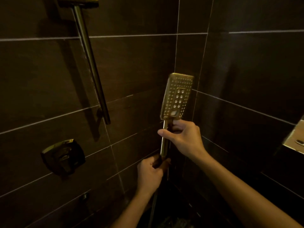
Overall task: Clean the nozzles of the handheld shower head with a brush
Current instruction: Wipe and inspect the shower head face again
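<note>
A gold handheld shower head (176, 96) stands upright in the middle of the view, its rectangular nozzle face turned towards me. My right hand (182, 137) grips the top of its handle just below the head. Lower down, my left hand (150, 175) is curled round the bottom end of the handle, where a dark hose (153, 206) hangs down. No brush is in view.
Dark brown wall tiles surround the shower corner. A gold slide rail (90, 63) runs down the left wall, with a gold mixer valve (63, 156) below it. A lit recessed niche (295, 139) shows at the right edge.
</note>
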`<state>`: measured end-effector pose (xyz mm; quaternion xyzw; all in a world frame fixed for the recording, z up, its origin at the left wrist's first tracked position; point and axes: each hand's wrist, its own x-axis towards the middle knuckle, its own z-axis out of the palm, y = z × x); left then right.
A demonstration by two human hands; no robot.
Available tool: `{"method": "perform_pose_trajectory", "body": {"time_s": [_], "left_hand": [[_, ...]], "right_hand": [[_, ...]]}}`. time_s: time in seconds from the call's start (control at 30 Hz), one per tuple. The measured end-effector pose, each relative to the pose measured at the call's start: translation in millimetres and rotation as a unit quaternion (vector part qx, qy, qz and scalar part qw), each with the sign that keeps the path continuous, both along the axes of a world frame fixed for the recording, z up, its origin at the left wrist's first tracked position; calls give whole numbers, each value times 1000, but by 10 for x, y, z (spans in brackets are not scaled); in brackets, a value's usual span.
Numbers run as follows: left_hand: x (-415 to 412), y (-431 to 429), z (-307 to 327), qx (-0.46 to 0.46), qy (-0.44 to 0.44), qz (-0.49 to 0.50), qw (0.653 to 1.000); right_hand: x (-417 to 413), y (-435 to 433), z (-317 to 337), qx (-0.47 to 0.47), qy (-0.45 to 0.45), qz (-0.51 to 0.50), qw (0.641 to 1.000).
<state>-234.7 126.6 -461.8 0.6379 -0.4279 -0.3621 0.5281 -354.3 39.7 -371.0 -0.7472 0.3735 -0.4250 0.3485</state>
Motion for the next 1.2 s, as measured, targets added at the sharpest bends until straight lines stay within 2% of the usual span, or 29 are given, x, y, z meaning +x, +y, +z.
{"method": "perform_pose_trajectory", "body": {"time_s": [0.1,0.17,0.23,0.33,0.4,0.5,0.57,0.6,0.7,0.8,0.87,0.93,0.97,1.03,1.1,1.17,1.2], "left_hand": [[28,18,-16,-7,9,-40,999],[84,48,23,-26,53,-90,994],[153,70,61,-26,108,-131,985],[193,74,85,-24,99,-151,983],[176,73,92,-43,62,-103,992],[74,86,120,-30,-28,-15,999],[5,103,129,13,-45,22,999],[3,106,119,16,-45,24,999],[113,92,80,-18,-11,-47,999],[233,106,55,-43,51,-135,989],[244,117,46,-48,79,-149,984],[221,117,37,-50,54,-132,988],[196,114,33,-46,30,-112,992],[134,108,15,-26,9,-54,998],[96,110,-5,-11,2,-6,1000],[118,126,-14,-17,-7,-19,1000],[150,137,-3,-24,4,-46,999]], "right_hand": [[2,-14,-29,-30,6,14,999],[-55,-80,-12,32,-26,84,996],[-117,-124,23,122,-85,182,972],[-148,-134,69,177,-98,253,946],[-96,-115,61,148,-75,223,961],[47,-25,-23,26,-11,77,997],[113,35,-48,-13,10,7,1000],[115,42,-44,-15,9,8,1000],[33,-21,12,58,-42,120,990],[-61,-89,92,189,-94,249,945],[-83,-88,126,225,-110,286,925],[-56,-54,131,217,-114,262,933],[-19,-22,120,189,-104,224,950],[89,63,71,94,-56,108,988],[191,152,15,17,-37,-2,999],[205,161,-23,3,-47,-22,999],[180,133,-23,17,-53,0,998]]}}
